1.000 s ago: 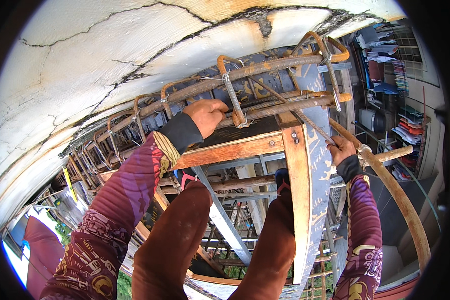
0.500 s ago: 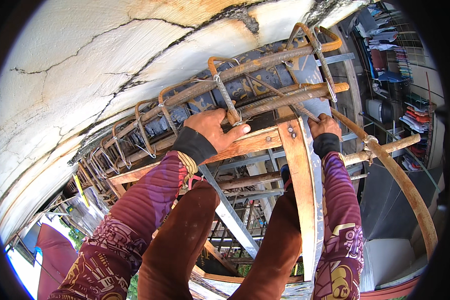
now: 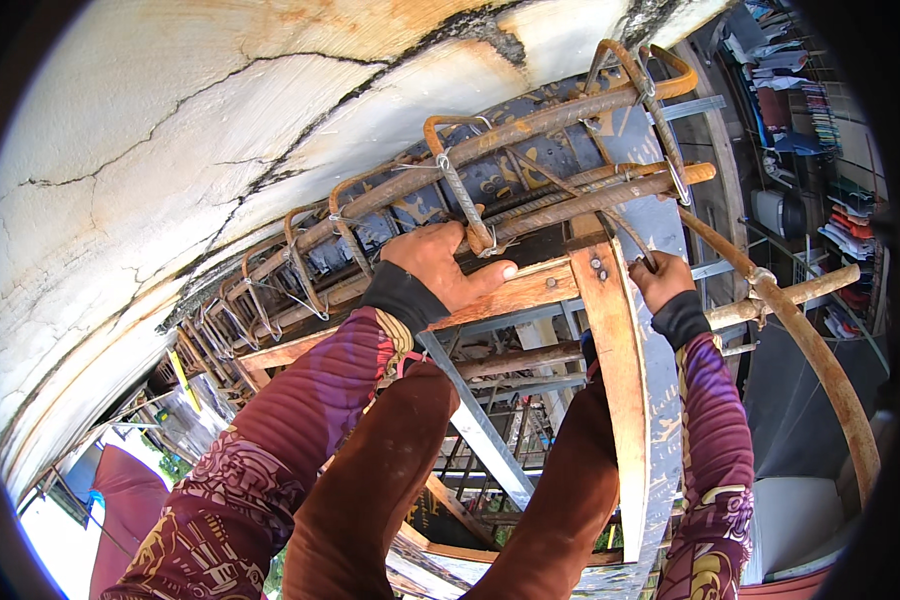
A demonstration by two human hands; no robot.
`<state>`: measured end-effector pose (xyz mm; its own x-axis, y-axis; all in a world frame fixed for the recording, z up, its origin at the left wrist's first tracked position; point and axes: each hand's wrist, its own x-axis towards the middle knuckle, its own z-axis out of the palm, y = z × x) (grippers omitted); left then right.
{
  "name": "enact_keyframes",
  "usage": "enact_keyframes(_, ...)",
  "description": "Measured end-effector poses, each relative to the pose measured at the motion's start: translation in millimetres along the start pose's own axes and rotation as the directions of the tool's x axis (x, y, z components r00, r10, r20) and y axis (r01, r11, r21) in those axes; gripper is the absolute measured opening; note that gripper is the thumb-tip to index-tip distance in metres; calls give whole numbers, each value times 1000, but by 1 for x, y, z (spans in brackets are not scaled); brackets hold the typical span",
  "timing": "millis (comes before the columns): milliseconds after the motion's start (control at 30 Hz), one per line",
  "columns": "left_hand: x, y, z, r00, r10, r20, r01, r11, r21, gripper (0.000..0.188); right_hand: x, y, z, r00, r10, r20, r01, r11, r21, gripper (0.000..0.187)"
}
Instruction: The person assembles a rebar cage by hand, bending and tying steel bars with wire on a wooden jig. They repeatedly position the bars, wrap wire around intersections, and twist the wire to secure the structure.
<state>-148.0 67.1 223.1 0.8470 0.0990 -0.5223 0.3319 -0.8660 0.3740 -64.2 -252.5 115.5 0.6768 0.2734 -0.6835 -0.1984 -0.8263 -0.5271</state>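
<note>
Thin steel rod (image 3: 627, 233): slants through the rebar cage (image 3: 660, 184); probably light, stiff, slightly springy; best held near its right end.
Right hand (image 3: 663, 282): fingers pinching that end.
Left hand (image 3: 436, 264): beside the rusty stirrup (image 3: 461, 199), thumb over timber (image 3: 520, 291); fingers hidden, grip unclear.

This was a building site, set along a cracked, rust-stained wall (image 3: 200, 110) on the far left, where a rusty rebar cage (image 3: 530, 130) with wire-tied stirrups ran beside it above patterned dark formwork panels and raw wooden boards (image 3: 615, 400) fixed with nails or screws. The work stood off the ground: a metal strut (image 3: 480, 430) and a lattice of bars showed through the opening below, and lashed scaffold poles (image 3: 820, 360) rose on the right. Farther right, stacked coloured cloth (image 3: 850, 235) suggested lived-in or used premises next door.
</note>
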Motion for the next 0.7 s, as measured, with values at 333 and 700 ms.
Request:
enact_keyframes(333,-1,3,-7,998,-13,63,14,1000,-25,64,-28,-20,-5,984,-130,-120,134,991,24,42)
enact_keyframes(700,-1,6,-7,996,-32,83,31,999,15,66,-4,-42,-56,994,-107,9,107,982,-153,52)
